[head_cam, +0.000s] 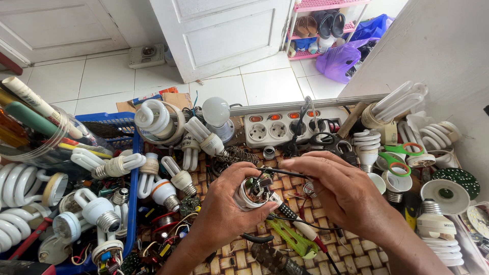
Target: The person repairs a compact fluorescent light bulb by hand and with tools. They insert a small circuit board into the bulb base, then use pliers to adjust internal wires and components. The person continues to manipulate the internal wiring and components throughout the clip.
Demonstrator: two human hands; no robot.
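Two hands [224, 209] [341, 191] hold a lamp base [253, 192] (open end upward).

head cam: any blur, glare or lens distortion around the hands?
Head view: even daylight with soft shadows; left hand, the opened lamp base it holds and right hand are sharp, no motion blur. Wide-angle bending shows at the edges, on the door and wall. Mild glare on the floor tiles.

A white tiled floor [102, 76] is lit by daylight; white panelled doors [219, 30] and a pink shoe rack [326, 5] are seen behind.
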